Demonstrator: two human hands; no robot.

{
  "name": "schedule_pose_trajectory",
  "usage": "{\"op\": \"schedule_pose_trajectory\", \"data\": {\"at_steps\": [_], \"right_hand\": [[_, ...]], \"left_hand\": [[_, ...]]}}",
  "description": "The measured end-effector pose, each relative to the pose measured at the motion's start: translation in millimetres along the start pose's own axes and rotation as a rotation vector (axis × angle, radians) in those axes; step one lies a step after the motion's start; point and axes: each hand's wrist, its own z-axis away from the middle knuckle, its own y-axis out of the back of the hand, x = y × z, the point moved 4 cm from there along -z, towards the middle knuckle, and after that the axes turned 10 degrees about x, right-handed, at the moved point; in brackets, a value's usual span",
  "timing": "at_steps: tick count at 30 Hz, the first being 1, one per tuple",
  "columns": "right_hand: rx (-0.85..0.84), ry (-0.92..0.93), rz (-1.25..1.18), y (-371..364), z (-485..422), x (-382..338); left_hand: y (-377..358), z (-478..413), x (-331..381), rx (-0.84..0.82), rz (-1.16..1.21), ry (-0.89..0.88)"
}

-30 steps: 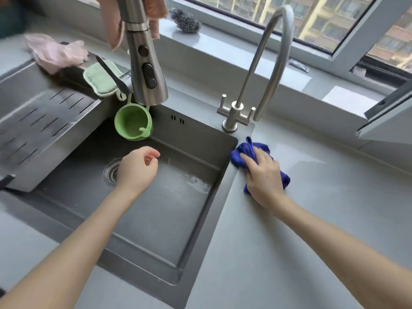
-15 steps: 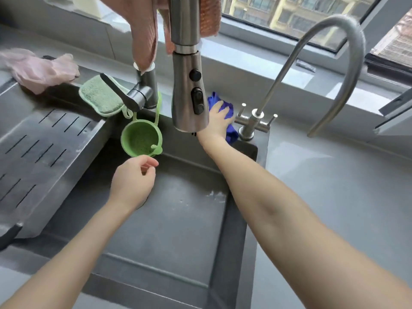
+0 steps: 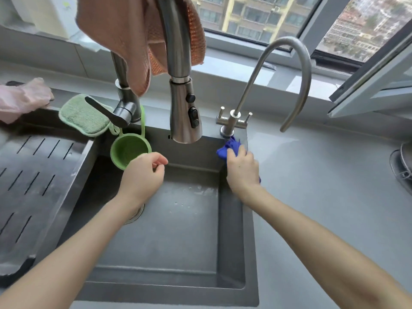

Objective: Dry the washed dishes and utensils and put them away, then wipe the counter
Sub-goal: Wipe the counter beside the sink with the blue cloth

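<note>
My right hand (image 3: 242, 169) presses a crumpled blue cloth (image 3: 229, 148) onto the sink's back right rim corner, just in front of the small steel tap (image 3: 233, 121). Most of the cloth is hidden under the hand. My left hand (image 3: 142, 175) hovers over the grey sink (image 3: 234, 230) with fingers loosely curled and holds nothing. The grey counter (image 3: 323, 197) stretches away to the right of the sink.
A tall pull-out faucet (image 3: 186, 112) with a pink cloth (image 3: 124, 34) draped on it hangs over the sink. A green silicone cup (image 3: 128, 150) hangs from it. A green sponge (image 3: 82, 114), pink gloves (image 3: 20, 99), a slotted drain tray (image 3: 33, 175) lie left. A metal rack (image 3: 403, 166) shows far right.
My right hand has drawn the blue cloth back from behind the faucet to the sink's right rim corner. The left hand stays over the sink. The view shifted.
</note>
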Motion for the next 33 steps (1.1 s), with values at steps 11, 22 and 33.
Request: {"op": "schedule_pose_trajectory", "data": {"at_steps": [11, 22, 33], "right_hand": [[-0.121, 0.114, -0.202, -46.6, -28.2, 100.4], [-0.122, 0.898, -0.355, 9.5, 258.3, 156.0], [0.023, -0.604, -0.091, 7.9, 298.2, 284.6]], "left_hand": [[-55.7, 14.8, 46.4, -0.034, -0.002, -0.177], [-72.6, 104.3, 91.0, -0.026, -0.095, -0.102], [-17.0, 194.8, 90.4, 0.106, -0.104, -0.091]]}}
